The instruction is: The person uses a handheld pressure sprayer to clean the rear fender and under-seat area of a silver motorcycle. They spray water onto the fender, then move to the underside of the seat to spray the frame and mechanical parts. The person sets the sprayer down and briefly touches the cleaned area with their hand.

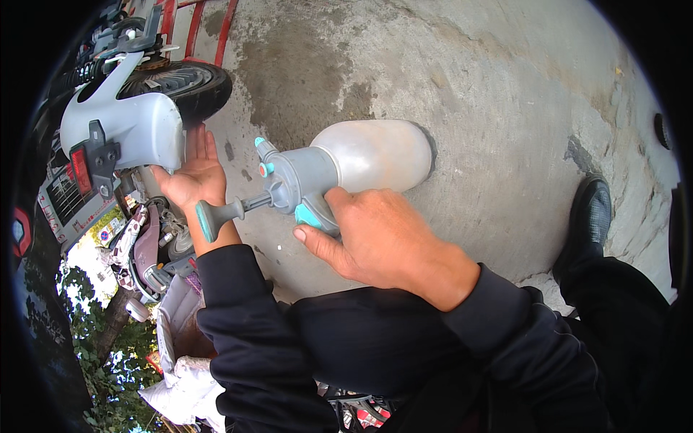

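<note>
My right hand (390,234) is closed round the handle of a pump sprayer (375,155). The sprayer has a cloudy white bottle, a grey head with turquoise parts, and a plunger sticking out toward my left forearm. It lies sideways in the picture, its nozzle toward the scooter. My left hand (198,173) is open, palm showing and fingers stretched out, beside the lower edge of a white scooter fender (151,126). Part of that hand is next to or behind the fender; I cannot tell whether they touch. A red reflector (80,170) sits on a black bracket at the fender.
A black scooter tyre (206,90) shows behind the fender. Red metal bars (193,32) stand at the far left. Wet patches mark the concrete ground (498,137). Another scooter (148,249) is at the left. My black shoe (593,213) rests at the right.
</note>
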{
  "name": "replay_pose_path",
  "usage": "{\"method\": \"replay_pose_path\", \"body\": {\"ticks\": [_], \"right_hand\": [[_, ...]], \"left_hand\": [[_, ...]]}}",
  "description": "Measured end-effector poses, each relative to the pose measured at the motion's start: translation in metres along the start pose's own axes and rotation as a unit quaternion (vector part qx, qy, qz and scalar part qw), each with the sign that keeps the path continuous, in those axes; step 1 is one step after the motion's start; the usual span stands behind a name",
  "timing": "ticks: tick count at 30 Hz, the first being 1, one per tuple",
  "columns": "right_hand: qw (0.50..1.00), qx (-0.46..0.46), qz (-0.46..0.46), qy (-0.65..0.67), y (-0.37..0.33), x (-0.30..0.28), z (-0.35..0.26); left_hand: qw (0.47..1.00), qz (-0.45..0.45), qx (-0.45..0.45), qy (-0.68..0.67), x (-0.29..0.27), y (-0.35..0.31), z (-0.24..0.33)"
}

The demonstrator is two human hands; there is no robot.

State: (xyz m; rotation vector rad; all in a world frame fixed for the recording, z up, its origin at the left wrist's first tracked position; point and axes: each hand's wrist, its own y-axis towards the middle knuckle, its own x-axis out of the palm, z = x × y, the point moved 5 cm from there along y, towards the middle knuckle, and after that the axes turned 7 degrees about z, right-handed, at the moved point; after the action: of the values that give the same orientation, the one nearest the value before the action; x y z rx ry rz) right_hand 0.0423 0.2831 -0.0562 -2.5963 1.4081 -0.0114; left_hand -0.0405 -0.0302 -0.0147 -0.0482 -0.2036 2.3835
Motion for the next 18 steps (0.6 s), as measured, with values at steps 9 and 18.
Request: {"method": "replay_pose_path", "body": {"ticks": [9,18], "right_hand": [[0.999,0.002,0.022,0.029,0.013,0.005,0.000],[0.994,0.108,0.001,-0.014,0.012,0.016,-0.009]], "left_hand": [[0.996,0.036,-0.021,-0.075,-0.015,0.023,-0.026],[0.956,0.053,-0.120,-0.263,-0.098,0.036,-0.059]]}}
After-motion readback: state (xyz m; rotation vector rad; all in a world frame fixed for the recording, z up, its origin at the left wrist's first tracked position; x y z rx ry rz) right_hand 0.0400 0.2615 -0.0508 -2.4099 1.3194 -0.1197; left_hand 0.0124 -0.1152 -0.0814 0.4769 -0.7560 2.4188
